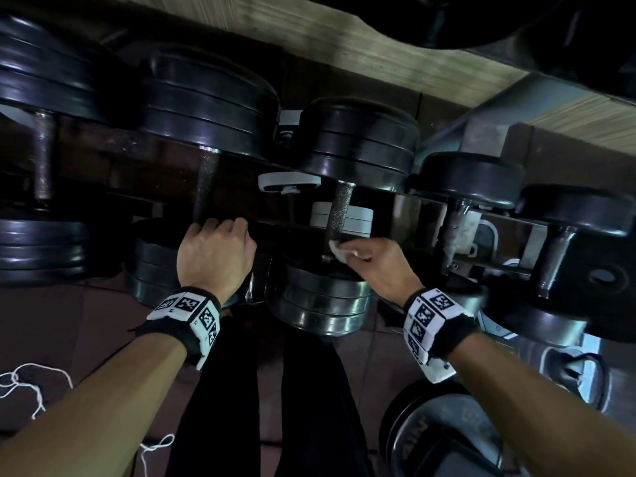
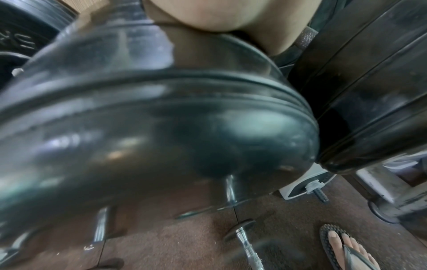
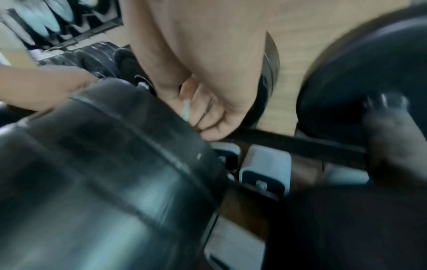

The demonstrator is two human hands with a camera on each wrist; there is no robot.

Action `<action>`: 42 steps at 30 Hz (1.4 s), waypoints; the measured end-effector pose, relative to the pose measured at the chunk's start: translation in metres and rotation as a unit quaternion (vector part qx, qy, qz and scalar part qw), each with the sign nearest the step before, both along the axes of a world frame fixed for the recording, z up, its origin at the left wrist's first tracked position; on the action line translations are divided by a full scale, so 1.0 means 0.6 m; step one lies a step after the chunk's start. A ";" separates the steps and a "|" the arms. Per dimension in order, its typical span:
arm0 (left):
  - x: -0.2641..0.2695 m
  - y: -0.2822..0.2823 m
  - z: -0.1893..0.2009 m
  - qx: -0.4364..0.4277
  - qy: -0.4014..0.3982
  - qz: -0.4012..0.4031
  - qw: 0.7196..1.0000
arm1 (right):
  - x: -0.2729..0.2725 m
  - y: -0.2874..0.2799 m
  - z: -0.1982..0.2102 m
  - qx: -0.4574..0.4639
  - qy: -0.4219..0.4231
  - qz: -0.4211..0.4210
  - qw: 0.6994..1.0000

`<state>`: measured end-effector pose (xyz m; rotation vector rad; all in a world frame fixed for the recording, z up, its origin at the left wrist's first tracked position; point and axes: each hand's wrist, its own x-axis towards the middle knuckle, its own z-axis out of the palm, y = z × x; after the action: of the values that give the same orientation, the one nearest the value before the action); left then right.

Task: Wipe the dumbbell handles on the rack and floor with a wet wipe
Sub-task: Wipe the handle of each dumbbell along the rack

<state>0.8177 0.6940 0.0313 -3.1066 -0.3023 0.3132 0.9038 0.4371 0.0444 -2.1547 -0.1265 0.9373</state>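
Our right hand [image 1: 370, 261] pinches the wet wipe [image 1: 339, 251] at the knurled dumbbell handle [image 1: 339, 211]; left hand [image 1: 215, 256] grips the neighbouring handle [image 1: 205, 187].

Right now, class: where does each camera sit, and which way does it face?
Head: looks down at rack dumbbells, both forearms, left hand gripping a handle, right hand holding the wipe.
Left wrist: under the palm, facing a plate, floor, sandalled foot.
Right wrist: faces curled fingers.
Shared: the wipe.
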 end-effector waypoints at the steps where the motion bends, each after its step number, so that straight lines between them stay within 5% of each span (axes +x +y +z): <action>1: 0.000 0.000 0.000 0.001 -0.001 0.001 1.000 | 0.003 0.000 0.002 0.002 -0.028 0.009 1.000; 5: -0.002 0.001 -0.002 -0.002 -0.002 0.002 1.000 | 0.045 0.028 0.008 -0.025 -0.232 -0.043 0.971; 7: -0.001 0.000 -0.002 -0.001 -0.004 0.000 1.000 | 0.060 0.047 0.004 -0.082 -0.271 -0.022 0.959; 13: -0.001 0.000 0.000 0.000 0.000 0.003 1.000 | 0.036 0.033 -0.001 -0.110 -0.232 0.112 0.960; 17: -0.001 0.000 0.001 -0.005 0.003 0.004 1.000 | 0.014 0.018 0.003 -0.129 -0.137 0.295 0.937; 19: -0.002 0.000 -0.001 -0.007 -0.001 0.005 1.000 | 0.029 0.025 0.002 -0.133 -0.151 0.276 0.940; 23: -0.002 -0.001 -0.004 -0.005 -0.002 -0.001 1.000 | 0.074 0.048 -0.001 -0.115 -0.374 0.120 0.912; 25: -0.002 0.001 -0.003 -0.007 -0.006 -0.003 1.000 | 0.072 0.059 -0.010 -0.155 -0.424 0.112 0.885; 26: -0.002 0.000 -0.001 -0.007 -0.006 -0.004 1.000 | 0.066 0.059 -0.018 -0.169 -0.422 0.124 0.882; 31: 0.000 -0.003 0.003 -0.010 0.006 0.011 1.000 | 0.050 0.062 -0.001 -0.110 -0.187 0.156 0.964; 35: 0.013 -0.033 0.015 -0.136 -0.021 0.069 0.988 | 0.014 0.047 0.011 -0.125 -0.018 0.198 0.972; 37: 0.021 -0.070 0.007 -0.303 0.041 0.072 0.950 | 0.005 0.033 0.006 -0.067 -0.011 0.139 0.988; 39: 0.026 -0.110 0.000 -0.466 0.084 0.080 0.877 | -0.003 0.018 0.003 0.002 -0.005 0.070 0.998; 42: 0.031 -0.143 0.001 -0.529 0.075 0.093 0.840 | -0.017 -0.008 0.013 0.070 0.041 -0.033 0.996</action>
<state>0.8362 0.6084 0.0321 -4.0700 -0.5984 1.0436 0.8938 0.4321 0.0520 -1.9768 -0.0782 0.9489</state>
